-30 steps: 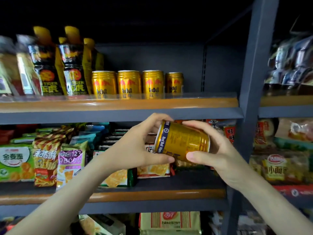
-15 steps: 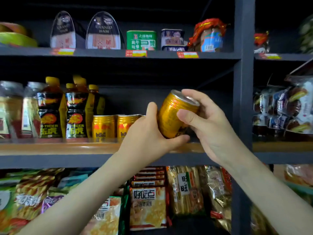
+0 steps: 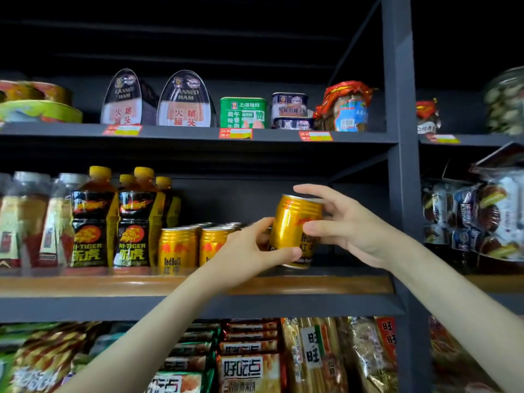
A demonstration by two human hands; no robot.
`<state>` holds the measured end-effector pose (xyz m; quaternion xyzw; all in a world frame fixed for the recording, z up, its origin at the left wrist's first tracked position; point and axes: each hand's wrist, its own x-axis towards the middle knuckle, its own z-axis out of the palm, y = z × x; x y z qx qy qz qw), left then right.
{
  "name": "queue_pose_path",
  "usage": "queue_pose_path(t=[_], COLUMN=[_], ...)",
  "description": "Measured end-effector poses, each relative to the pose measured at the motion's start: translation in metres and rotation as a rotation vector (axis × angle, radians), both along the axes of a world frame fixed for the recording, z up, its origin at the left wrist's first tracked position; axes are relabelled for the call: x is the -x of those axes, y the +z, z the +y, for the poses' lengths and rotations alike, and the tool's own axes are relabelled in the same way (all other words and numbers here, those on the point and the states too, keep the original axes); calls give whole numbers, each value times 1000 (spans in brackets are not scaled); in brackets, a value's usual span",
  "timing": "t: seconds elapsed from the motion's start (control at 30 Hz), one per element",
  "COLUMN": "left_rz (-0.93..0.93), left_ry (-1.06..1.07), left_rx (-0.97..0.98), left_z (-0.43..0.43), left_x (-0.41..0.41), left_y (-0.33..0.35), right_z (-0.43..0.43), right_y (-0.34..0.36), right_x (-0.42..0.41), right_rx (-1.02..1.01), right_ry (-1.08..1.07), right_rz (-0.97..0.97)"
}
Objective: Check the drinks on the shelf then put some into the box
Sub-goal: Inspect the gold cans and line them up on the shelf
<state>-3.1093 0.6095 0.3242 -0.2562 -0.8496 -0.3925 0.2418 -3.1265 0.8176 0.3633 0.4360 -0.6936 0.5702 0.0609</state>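
A gold drink can (image 3: 295,222) stands nearly upright at the right end of the middle shelf (image 3: 85,285), its base close to the board. My left hand (image 3: 252,251) grips its lower part with the thumb across the front. My right hand (image 3: 348,228) holds its upper right side, thumb on the label and fingers over the rim. More gold cans (image 3: 178,245) stand in a row to the left, partly hidden by my left hand. No box is in view.
Hi-Tiger bottles (image 3: 90,219) stand left of the cans. Canned ham and tins (image 3: 184,100) fill the top shelf. Snack packs (image 3: 249,364) fill the lower shelf. A dark upright post (image 3: 399,165) bounds the bay on the right, with wrapped goods (image 3: 482,217) beyond it.
The can went from lying sideways in front of the lower shelf to tilted, then upright at the middle shelf's right end. Both hands kept hold of it. The view tilted upward.
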Motion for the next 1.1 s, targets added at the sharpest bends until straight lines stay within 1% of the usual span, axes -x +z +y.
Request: queue_pose_path(t=[0.03,0.13,0.17,0.23,0.3,0.4,0.5,0.57,0.63,0.77,0.83,0.93,0.97,1.03,1.1], left_rz=[56,326,402,496,545,588,742,811,832,840,838,830,829,826,828], left_ry=[72,346,404,446,445,439,475,487,468,465,471,479,481,481,477], left_rx=[95,404,487,631,746,828,906,953,993,1032,1030,1025,1027,1029,1026], left_z=[-2,-12,-18,-28,-37,-44,-48,-50,-52,-53,-52,-51,-51,-50,-50], left_x=[3,8,10,15,21,28,33,36,37,40,41,40,40,38,37], left_y=[4,25,31,35,33,30,25,23,23,24,23,23,23,23,22], right_z=[0,0,0,0,0,-1,-5,-7,-6,0,3,8,8,6,4], right_y=[2,12,15,20,22,21,13,7,2,-5,-7,-6,-5,-5,-7], right_x=[2,14,19,31,42,59,74,81,87,89,88,88,87,84,85], right_rx=[22,59,56,35,19,-30,-107,-147,-202,-382,-473,-755,-824,-939,-1032], right_ry=[-9,-85,-122,-190,-248,-347,-436,-474,-486,-422,-456,-654,-683,-680,-675], right_rz=[-2,-4,-3,-5,-27,-49,-64,-90,-115,-132,-56,230,308,423,494])
